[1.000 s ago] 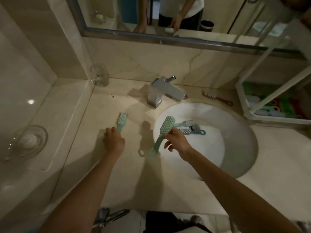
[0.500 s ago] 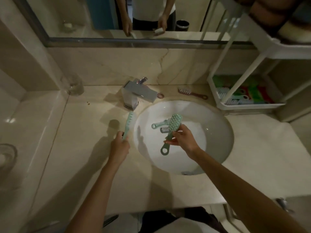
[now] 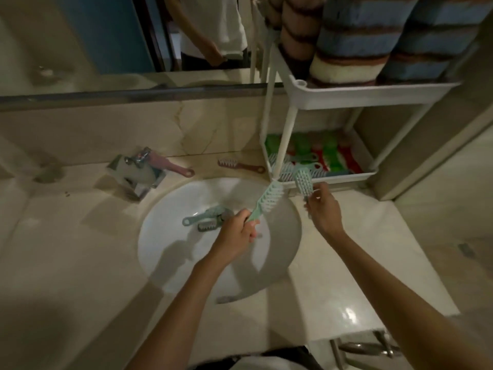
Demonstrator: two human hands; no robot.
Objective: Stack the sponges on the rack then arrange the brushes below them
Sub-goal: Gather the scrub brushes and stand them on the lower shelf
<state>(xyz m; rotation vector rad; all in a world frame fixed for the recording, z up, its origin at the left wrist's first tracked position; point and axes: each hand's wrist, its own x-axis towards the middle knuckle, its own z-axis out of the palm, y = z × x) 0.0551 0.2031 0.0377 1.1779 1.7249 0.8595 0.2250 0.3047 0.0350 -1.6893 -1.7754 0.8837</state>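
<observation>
Closest to me, the pale counter [image 3: 346, 276] carries a white sink [image 3: 186, 263], and both of the person's arms reach out over it. The left hand [image 3: 237, 232] has its fingers curled round the handle of a mint brush [image 3: 268, 200], which is tilted up with its bristled head aimed at the rack's corner. The right hand [image 3: 324, 212], a little farther on, pinches the handle of a second mint brush [image 3: 304, 184]; its head is just at the front rim of the lower tray [image 3: 344, 178].

Down in the basin a teal brush [image 3: 196, 217] and a grey brush [image 3: 209, 226] lie together. Behind the sink, a pink brush [image 3: 176, 168] lies beside the tap [image 3: 136, 172], and another pink brush [image 3: 240, 165] lies on the counter near the rack's leg.

The lower tray already holds several brushes [image 3: 304, 158] on something green and red that I can't make out. On the upper tray [image 3: 373, 97], the striped sponges [image 3: 354, 36] are stacked.

So the sponge part looks done and the brush-arranging is under way. I'd say the next move is to lay the right hand's brush in beside the others and follow with the left. The four loose brushes remain after that.
</observation>
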